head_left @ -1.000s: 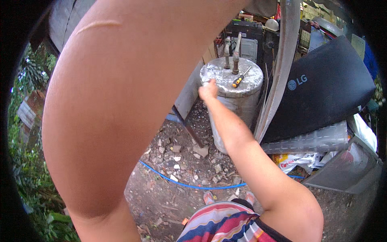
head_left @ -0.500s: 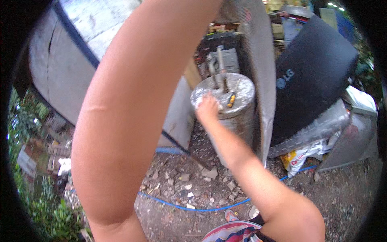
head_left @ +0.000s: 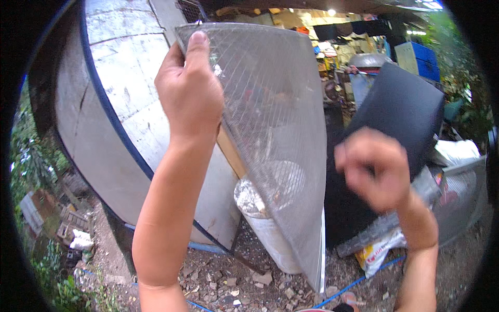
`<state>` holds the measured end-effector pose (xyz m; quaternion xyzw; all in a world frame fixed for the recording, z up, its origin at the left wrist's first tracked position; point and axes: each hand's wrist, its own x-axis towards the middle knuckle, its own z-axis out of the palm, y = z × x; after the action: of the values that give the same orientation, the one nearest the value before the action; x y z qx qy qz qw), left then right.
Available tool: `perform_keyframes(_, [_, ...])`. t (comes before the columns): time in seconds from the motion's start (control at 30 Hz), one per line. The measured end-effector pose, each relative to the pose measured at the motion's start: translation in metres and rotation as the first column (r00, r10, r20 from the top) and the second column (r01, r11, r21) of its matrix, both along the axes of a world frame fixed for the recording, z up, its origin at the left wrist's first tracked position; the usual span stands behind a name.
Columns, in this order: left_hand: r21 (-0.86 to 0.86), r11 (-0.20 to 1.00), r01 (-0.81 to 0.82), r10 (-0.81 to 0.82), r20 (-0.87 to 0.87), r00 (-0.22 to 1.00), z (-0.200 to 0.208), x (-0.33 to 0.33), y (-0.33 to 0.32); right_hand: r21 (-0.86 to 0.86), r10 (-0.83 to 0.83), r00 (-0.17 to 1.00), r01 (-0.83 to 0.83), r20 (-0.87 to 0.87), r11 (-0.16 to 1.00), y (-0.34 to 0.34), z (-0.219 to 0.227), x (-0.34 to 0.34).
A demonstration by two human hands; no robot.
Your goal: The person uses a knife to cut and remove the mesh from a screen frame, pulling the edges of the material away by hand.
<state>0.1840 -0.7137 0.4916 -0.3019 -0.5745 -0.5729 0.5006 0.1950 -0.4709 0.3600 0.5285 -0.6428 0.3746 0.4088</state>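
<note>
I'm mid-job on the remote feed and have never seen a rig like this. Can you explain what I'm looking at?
There is no machine here, just a person's two bare hands. The camera is the left one of a pair worn on the head, looking down; its fisheye lens bends straight edges.

The left hand grips the upper left corner of a large, grey, see-through sheet. The right hand is blurred, fingers curled, in front of a large, flat black panel; I can't see anything held there.

Partly behind the sheet stands a whitish-grey upright cylinder. Small grey stones and a thin blue hose lie on the brown dirt ground.
</note>
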Motion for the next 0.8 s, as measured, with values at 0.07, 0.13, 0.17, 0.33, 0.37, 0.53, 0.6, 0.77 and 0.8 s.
perform_keyframes(0.07, [-0.042, 0.997, -0.072, 0.073, 0.011, 0.997, 0.004, 0.010, 0.007, -0.045, -0.093, 0.967, 0.085, -0.236, 0.995, -0.006, 0.071, -0.032])
perform_keyframes(0.13, [0.000, 0.998, -0.066, 0.065, 0.041, 0.997, 0.009, 0.015, 0.018, -0.064, -0.082, 0.808, 0.054, -0.584, 0.996, -0.026, 0.133, -0.066])
perform_keyframes(0.17, [0.004, 0.991, -0.132, 0.132, 0.039, 0.991, 0.016, 0.019, 0.018, -0.086, -0.092, 0.787, 0.050, -0.610, 0.995, -0.038, 0.165, -0.075])
perform_keyframes(0.33, [-0.026, 0.929, -0.369, 0.369, 0.061, 0.927, 0.011, 0.028, 0.016, 0.342, 0.040, 0.916, 0.108, -0.398, 0.933, -0.052, 0.226, -0.039])
perform_keyframes(0.37, [-0.023, 0.922, -0.385, 0.386, 0.064, 0.920, 0.012, 0.029, 0.022, 0.451, -0.055, 0.931, 0.226, -0.360, 0.864, -0.041, 0.236, -0.016])
perform_keyframes(0.53, [-0.047, 0.891, -0.453, 0.455, 0.107, 0.884, 0.016, 0.038, 0.020, 0.456, 0.024, 0.825, 0.288, -0.565, 0.842, -0.060, 0.265, -0.052])
perform_keyframes(0.6, [-0.113, 0.873, -0.474, 0.483, 0.063, 0.873, 0.020, 0.037, 0.014, 0.497, -0.013, 0.845, 0.326, -0.534, 0.804, -0.076, 0.271, -0.046])
perform_keyframes(0.77, [-0.073, 0.801, -0.594, 0.592, 0.235, 0.771, 0.030, 0.036, 0.019, 0.353, -0.009, 0.604, 0.477, -0.797, 0.805, -0.065, 0.274, -0.032])
perform_keyframes(0.8, [-0.065, 0.813, -0.578, 0.575, 0.239, 0.782, 0.030, 0.033, 0.027, 0.359, -0.014, 0.615, 0.478, -0.788, 0.801, -0.078, 0.275, -0.035])
